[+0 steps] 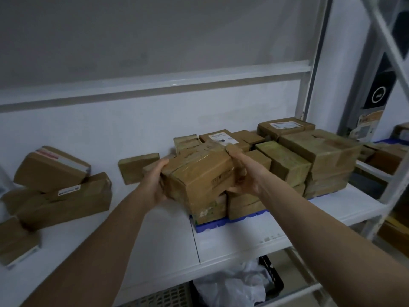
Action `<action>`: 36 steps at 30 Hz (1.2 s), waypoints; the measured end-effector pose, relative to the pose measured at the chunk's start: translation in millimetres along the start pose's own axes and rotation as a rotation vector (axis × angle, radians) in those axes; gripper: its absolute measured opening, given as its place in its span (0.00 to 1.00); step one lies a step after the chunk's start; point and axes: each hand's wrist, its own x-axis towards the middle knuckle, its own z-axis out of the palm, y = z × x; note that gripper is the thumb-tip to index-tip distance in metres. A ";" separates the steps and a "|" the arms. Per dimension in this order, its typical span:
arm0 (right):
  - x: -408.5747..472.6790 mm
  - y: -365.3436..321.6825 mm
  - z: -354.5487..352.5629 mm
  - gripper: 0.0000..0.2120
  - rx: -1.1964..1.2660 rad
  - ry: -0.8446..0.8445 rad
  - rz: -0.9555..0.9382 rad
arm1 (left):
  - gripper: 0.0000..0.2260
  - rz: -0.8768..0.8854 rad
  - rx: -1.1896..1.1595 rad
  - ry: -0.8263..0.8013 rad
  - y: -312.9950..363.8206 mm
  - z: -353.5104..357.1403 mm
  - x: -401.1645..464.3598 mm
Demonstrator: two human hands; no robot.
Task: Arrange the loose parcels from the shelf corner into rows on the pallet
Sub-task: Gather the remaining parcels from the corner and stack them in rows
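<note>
Both our left hand (pixel 158 180) and right hand (pixel 241 171) grip a taped parcel (pixel 199 173) over the pallet (pixel 210 226) front-left corner; slick tape risks slipping.

Brown cardboard parcel (pixel 200 173), striped with glossy clear tape and stamped with a dark printed mark on one side. Beneath the stacked brown parcels (pixel 309 156), a bright blue pallet (pixel 212 226). White shipping label with orange band on rear parcel (pixel 285 127). Red-and-white striped edging on a loose brown parcel (pixel 52 169) at left. White shelf (pixel 155 240), pale wall. Below, black crate (pixel 272 275) and white plastic bag (pixel 234 282).
</note>
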 end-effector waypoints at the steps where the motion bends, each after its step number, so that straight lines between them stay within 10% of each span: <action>1: 3.4 1.6 -2.1 0.35 0.024 0.001 0.008 | 0.22 0.019 -0.009 0.073 -0.9 3.9 3.1; 29: 51.6 -37.5 -59.6 0.21 -0.161 0.252 -0.207 | 0.50 0.241 0.026 -0.040 -13.2 54.1 45.2; 36: 71.8 -28.7 -80.0 0.09 -1.049 0.571 -0.633 | 0.45 0.211 0.061 -0.096 -10.9 40.8 36.6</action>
